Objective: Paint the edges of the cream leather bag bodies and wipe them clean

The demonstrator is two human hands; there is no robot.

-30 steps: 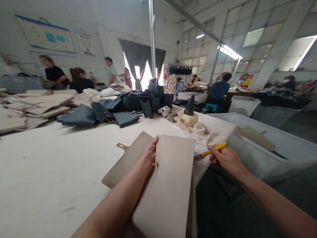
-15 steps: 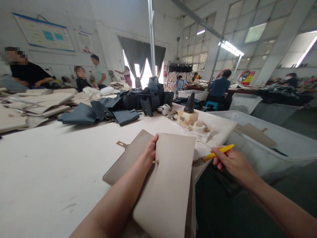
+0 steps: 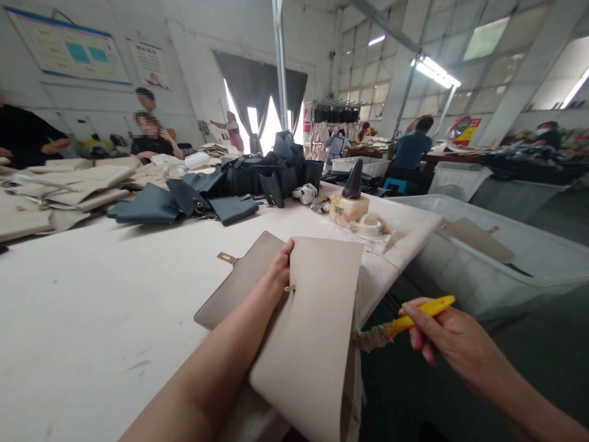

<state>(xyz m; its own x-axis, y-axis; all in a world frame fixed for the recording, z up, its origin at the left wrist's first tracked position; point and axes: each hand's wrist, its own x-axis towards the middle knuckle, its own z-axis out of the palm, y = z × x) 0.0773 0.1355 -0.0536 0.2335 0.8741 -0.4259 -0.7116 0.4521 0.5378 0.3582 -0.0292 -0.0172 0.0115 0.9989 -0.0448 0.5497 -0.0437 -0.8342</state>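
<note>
A beige leather bag piece lies over the near table edge, its flap with a small gold clasp spread to the left. My left hand grips the upper edge of the piece, thumb on top, fingers hidden under it. My right hand is closed on a yellow-handled brush. The brush's clogged bristle tip touches the right edge of the beige piece, beyond the table's edge.
A glue block with a dark cone and a tape roll sit at the table's far corner. Dark blue bag parts are heaped behind. Grey bins stand to the right. Other people work at tables in the background.
My right hand has carried the brush down and to the right, from near the table corner to the beige piece's right edge. The left hand keeps its hold.
</note>
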